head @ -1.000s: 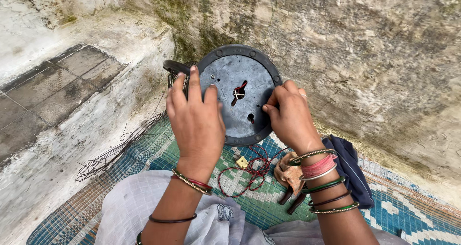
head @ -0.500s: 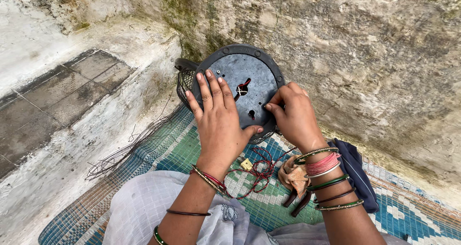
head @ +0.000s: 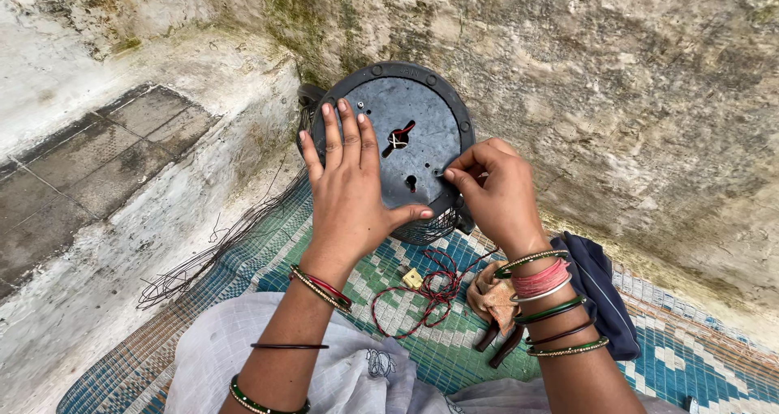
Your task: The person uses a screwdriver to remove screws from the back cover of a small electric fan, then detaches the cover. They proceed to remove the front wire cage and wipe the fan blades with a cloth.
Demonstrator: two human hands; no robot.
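A round dark grey disc, the flat end of a cage-like fan part, leans against the rough stone wall. Red and white wires poke out of a slot near its middle. My left hand lies flat on the disc's left side, fingers spread. My right hand pinches something small at the disc's lower right edge; the item itself is too small to make out. A coil of red and dark wire with a small brass piece lies on the mat below my hands.
A blue and green woven mat covers the ground. Thin loose wires trail to the left over a whitewashed step. A dark blue cloth pouch and pliers with dark handles lie by my right wrist.
My left hand slid from the disc's left rim onto its face and flattened. The view moved closer. My right hand stayed at the lower right edge.
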